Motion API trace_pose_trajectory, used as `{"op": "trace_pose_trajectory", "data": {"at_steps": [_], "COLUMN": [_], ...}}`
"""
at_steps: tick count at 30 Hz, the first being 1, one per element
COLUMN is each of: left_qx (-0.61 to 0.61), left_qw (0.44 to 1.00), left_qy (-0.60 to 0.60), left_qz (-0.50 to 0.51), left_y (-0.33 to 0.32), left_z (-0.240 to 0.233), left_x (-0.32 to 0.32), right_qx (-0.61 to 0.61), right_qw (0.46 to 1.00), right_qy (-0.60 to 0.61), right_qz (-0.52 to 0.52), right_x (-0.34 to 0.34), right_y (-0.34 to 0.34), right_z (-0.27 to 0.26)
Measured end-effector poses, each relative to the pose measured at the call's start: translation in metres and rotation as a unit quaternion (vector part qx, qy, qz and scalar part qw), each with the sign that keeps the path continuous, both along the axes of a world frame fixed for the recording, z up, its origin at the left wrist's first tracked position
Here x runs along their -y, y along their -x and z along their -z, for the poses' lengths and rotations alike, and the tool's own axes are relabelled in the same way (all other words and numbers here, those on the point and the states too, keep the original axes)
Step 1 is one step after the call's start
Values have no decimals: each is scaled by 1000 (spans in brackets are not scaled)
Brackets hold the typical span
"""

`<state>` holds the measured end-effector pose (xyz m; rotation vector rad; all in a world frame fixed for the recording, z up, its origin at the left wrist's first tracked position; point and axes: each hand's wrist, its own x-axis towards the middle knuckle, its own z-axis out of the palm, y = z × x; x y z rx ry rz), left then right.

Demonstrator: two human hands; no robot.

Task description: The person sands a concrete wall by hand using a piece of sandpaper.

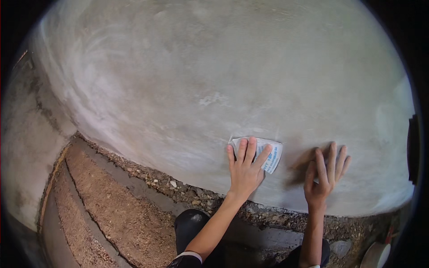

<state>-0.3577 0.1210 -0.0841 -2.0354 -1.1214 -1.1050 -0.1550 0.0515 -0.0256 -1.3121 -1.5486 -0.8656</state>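
A broad grey plastered or cement wall (214,83) fills most of the view, with pale dusty patches on it. My left hand (245,167) lies with spread fingers on a sheet of sandpaper (273,155), pressing it flat to the wall's lower part. The sheet's pale back faces me and bears blue print. To the right, my right hand (325,174) rests on the bare wall, its fingers apart and nothing in it.
Rough gravelly rubble (191,192) runs along the wall's foot. Brown earth (124,207) edged by grey strips lies at lower left, beside another grey wall (30,134). A pale rounded object (375,256) is at lower right, a dark object (413,150) at the right edge.
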Motion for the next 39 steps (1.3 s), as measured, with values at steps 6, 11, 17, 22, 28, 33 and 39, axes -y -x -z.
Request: {"op": "trace_pose_trajectory", "data": {"at_steps": [6,11,17,22,28,33,39], "left_qx": [445,215,142,413,197,115,410], "left_qw": [895,977,990,906,980,992,910], "left_qy": [31,11,-20,38,-3,-9,9], "left_qz": [19,-1,-2,-83,-32,-48,68], "left_y": [71,10,21,93,27,37,61], "left_z": [-49,-16,-11,-53,-12,-13,-35], "left_x": [-32,-8,-17,-28,-10,-16,-27], "right_qx": [4,18,31,33,47,41,46], "right_qw": [1000,999,996,994,993,993,993], "right_qy": [-15,-51,-86,-105,-108,-103,-107], "right_qz": [1,-1,14,15,17,47,28], "right_x": [-6,-15,-21,-25,-22,-19,-20], "right_y": [-3,-12,-10,-8,-1,-10,-2], "right_z": [10,23,24,28,24,26,34]}}
